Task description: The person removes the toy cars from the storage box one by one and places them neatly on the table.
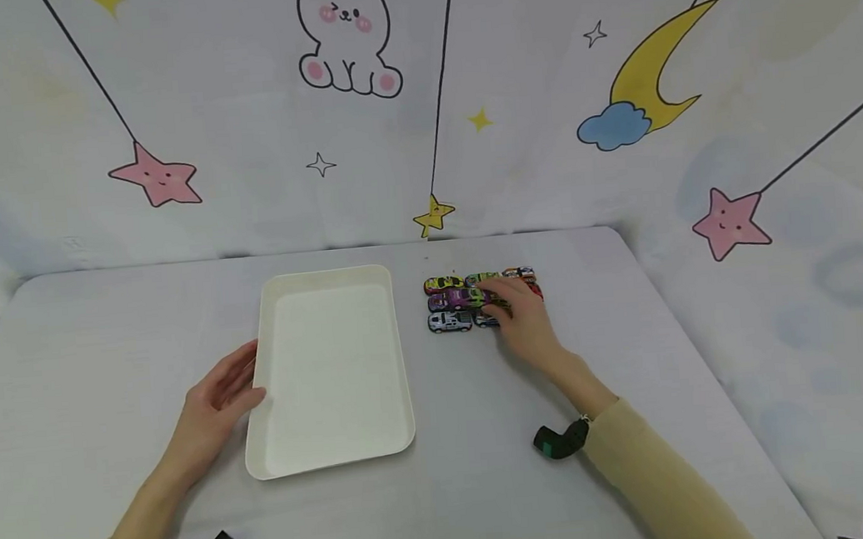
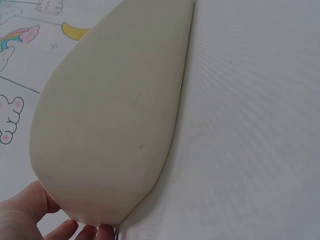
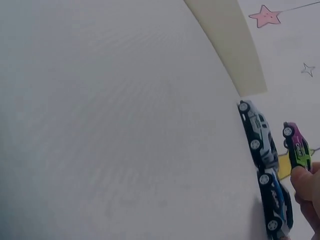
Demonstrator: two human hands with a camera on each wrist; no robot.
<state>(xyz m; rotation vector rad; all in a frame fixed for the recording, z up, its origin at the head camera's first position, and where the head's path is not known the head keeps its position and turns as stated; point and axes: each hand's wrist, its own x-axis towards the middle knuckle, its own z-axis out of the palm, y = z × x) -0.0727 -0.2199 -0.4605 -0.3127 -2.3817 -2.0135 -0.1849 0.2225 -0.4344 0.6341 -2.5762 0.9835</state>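
A white rectangular tray (image 1: 329,368) lies on the table, left of a cluster of toy cars. At the tray's left side, my left hand (image 1: 209,419) holds it, thumb at the rim and fingers against the outer wall (image 2: 110,115). My right hand (image 1: 529,325) pinches a purple and green toy car (image 3: 299,146) between thumb and fingers, above the cluster. A silver-white toy car (image 1: 449,322) and a blue and black one (image 3: 276,204) stand end to end nearest me. Behind are a yellow car (image 1: 443,284) and several others, partly hidden by the hand.
The white table (image 1: 476,483) has its rear edge against a white cloth backdrop (image 1: 240,107) printed with a bunny, stars and a moon. Dark straps (image 1: 562,441) sit at both wrists, over the sleeve ends.
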